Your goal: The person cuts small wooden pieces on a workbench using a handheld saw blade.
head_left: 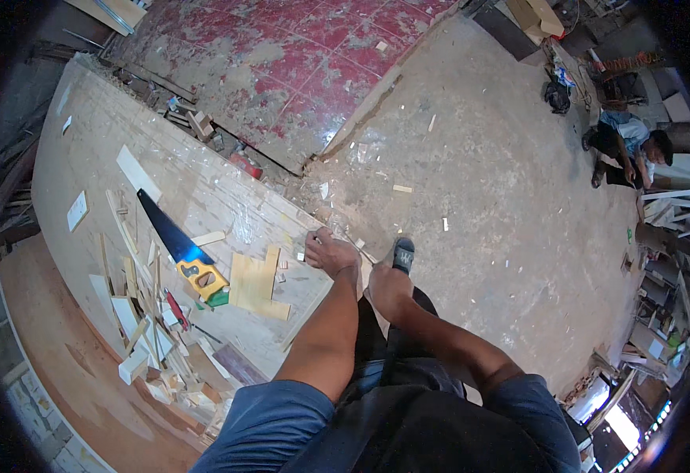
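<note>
My left hand (333,252) is closed at the edge of the wooden worktable (242,225), its fingers curled; what they grip is hidden. Small pale wood bits lie by its fingertips. Just past the table edge, my right hand (390,290) makes a fist, and whatever it holds cannot be made out. A thin strip (367,255) shows between the two hands. Left of my left forearm lies a notched pale wood panel (256,284). Beside that panel rests a handsaw (183,244) with a yellow and black handle, its dark blade pointing away to the left.
Wood offcuts (156,339) pile up on the table's near left, with a red-handled tool (176,310) among them. A sandalled foot (403,255) stands on the concrete floor (487,197), where scraps are scattered. Another person (628,146) sits at the far right, near heaped material.
</note>
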Demonstrator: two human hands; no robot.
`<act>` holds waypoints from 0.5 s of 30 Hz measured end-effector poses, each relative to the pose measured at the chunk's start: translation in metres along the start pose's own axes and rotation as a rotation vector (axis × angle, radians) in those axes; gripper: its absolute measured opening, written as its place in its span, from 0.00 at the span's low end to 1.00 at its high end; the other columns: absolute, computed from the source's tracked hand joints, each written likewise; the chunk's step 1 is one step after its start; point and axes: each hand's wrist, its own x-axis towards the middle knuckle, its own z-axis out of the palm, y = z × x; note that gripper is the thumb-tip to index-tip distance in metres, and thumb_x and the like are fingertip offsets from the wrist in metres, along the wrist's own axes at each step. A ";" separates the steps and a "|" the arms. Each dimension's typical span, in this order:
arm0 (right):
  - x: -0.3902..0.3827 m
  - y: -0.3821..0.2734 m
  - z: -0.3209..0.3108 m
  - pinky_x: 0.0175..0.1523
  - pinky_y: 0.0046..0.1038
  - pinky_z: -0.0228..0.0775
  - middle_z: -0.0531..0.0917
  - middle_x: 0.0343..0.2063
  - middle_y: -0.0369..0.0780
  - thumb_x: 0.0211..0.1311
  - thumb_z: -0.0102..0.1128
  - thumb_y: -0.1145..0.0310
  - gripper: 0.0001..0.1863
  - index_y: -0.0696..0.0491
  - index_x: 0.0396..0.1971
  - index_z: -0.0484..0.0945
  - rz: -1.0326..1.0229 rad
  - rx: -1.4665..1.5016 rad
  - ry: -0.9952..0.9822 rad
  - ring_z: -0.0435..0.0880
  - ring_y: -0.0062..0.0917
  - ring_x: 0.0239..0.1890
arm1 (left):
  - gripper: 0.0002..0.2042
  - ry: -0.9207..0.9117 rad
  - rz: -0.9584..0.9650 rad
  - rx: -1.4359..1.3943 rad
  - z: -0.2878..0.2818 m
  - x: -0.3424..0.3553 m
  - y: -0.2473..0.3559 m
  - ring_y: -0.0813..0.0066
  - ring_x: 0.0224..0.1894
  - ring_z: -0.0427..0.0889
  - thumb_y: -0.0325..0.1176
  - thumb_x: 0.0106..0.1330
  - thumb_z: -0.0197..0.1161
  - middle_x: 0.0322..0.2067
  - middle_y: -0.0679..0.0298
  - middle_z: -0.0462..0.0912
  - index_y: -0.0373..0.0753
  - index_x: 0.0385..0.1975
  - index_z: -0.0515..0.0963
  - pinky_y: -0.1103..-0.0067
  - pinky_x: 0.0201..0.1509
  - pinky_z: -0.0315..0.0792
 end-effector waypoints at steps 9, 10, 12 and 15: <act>0.030 -0.005 0.000 0.38 0.40 0.80 0.85 0.30 0.51 0.61 0.51 0.73 0.13 0.62 0.43 0.74 0.114 0.068 0.001 0.87 0.42 0.35 | 0.15 0.058 0.062 0.011 0.008 -0.001 0.004 0.50 0.56 0.63 0.27 0.52 0.59 0.53 0.55 0.64 0.48 0.40 0.70 0.57 0.57 0.56; 0.014 -0.007 -0.003 0.38 0.40 0.80 0.85 0.30 0.50 0.60 0.53 0.73 0.14 0.62 0.44 0.75 0.072 0.046 -0.035 0.87 0.41 0.34 | 0.15 0.072 0.049 0.019 0.004 0.005 0.000 0.50 0.56 0.63 0.27 0.52 0.59 0.53 0.55 0.64 0.48 0.40 0.70 0.57 0.57 0.56; -0.010 -0.025 -0.032 0.40 0.36 0.80 0.86 0.32 0.48 0.57 0.57 0.72 0.17 0.60 0.47 0.76 0.093 0.014 -0.055 0.87 0.40 0.36 | 0.14 0.049 0.012 0.030 -0.009 0.007 -0.005 0.51 0.56 0.63 0.27 0.53 0.58 0.53 0.55 0.64 0.47 0.40 0.70 0.58 0.57 0.56; 0.040 0.006 0.017 0.41 0.33 0.80 0.86 0.33 0.48 0.56 0.58 0.73 0.17 0.61 0.47 0.76 0.114 -0.087 -0.066 0.87 0.40 0.38 | 0.14 -0.020 0.041 -0.016 0.000 -0.004 0.019 0.51 0.57 0.62 0.26 0.53 0.58 0.53 0.54 0.64 0.48 0.40 0.70 0.58 0.57 0.55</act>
